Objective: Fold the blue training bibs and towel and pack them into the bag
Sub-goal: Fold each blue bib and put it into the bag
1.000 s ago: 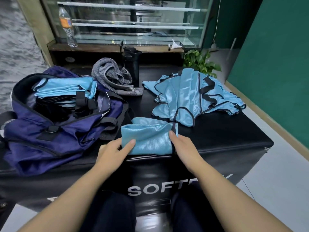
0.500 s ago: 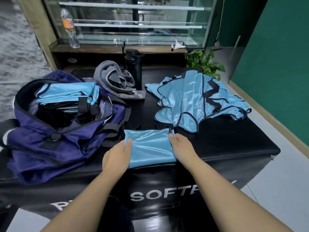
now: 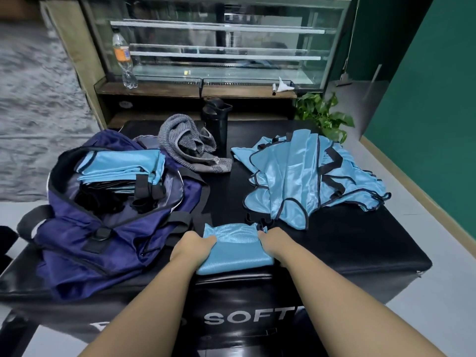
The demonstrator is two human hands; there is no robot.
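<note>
Two hands flank one folded bib point(image 3: 233, 249) at the near edge of the desk point(image 3: 360, 243), its long axis running left to right across the person's front. The left hand point(image 3: 194, 247) grasps the bib's left end, fingers curled over the cloth; the right hand point(image 3: 274, 242) clutches the right end, by the black trim. The bag point(image 3: 108, 228) lies open just left of the bib, nearly touching it, with folded bibs point(image 3: 123, 164) already stacked inside, so the left hand is the nearer one and the carry, I judge, goes leftward and a little away. Beyond the bib on its right waits the unfolded pile point(image 3: 309, 176); the grey towel point(image 3: 188, 145) lies behind the bag. Against half a second ago, both hands have closed: then they lay flat on the cloth, now they pinch its ends, and the bib looks bunched narrower.
</note>
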